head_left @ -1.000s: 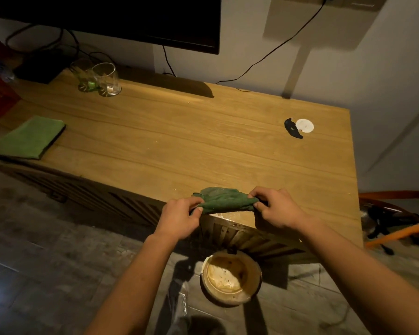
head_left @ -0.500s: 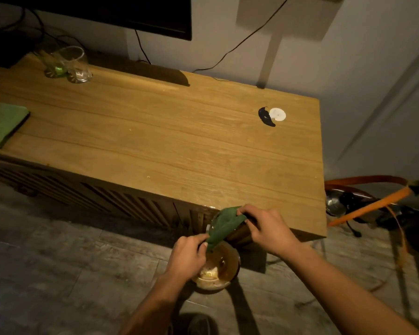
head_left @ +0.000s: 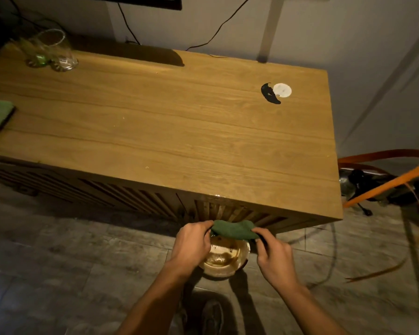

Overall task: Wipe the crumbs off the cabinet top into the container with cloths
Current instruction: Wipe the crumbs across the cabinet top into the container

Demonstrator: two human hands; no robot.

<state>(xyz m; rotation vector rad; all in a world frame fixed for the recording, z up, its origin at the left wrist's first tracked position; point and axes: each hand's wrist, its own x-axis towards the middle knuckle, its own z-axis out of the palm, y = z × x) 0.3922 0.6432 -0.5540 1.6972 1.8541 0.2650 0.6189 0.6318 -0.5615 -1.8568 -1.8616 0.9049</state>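
While the wooden cabinet top (head_left: 169,131) shows only a few crumbs (head_left: 147,167), both hands hold a bunched green cloth (head_left: 232,229) just over the round container (head_left: 224,256) on the floor. The left hand (head_left: 191,245) pinches one end, the right hand (head_left: 273,256) the other.

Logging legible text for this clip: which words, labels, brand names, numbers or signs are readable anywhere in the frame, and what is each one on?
No text in this frame can be read.
White disc on the cabinet top: blank.
Container on the floor: no label shows.
Dark green cloth: no tag shows.
Glasses: no print shows.
Screen at the top edge: dark, with no logo in view.
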